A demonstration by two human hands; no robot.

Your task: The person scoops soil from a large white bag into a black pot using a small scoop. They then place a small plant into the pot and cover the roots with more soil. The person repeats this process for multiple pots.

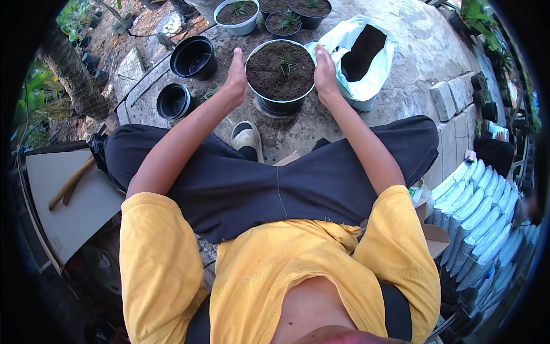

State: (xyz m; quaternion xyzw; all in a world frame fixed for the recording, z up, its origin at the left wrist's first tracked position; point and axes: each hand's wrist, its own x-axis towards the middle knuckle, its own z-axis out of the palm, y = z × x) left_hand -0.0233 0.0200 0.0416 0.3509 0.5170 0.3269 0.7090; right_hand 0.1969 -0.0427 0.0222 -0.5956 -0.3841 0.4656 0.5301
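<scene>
A round plant pot [279, 108] with a pale rim and dark lower wall stands upright before me, filled nearly to the brim with dark soil [268, 71]. A small spiky green seedling [287, 63] grows from the soil, a little right of its middle. My left hand [235, 79] presses against the pot's left side, thumb pointing up. Opposite it, my right hand [325, 73] lies along the right side by the rim. The two hold the pot between them; their fingertips are partly hidden. Just right of my right hand sits an open white bag [385, 60] of soil.
Two black pots, a larger one [194, 57] and a smaller one [174, 101], stand at the left. Beyond the held pot are several planted pots, among them a white one [236, 26]. Stacked white packets [475, 212] and concrete blocks [452, 97] lie at the right.
</scene>
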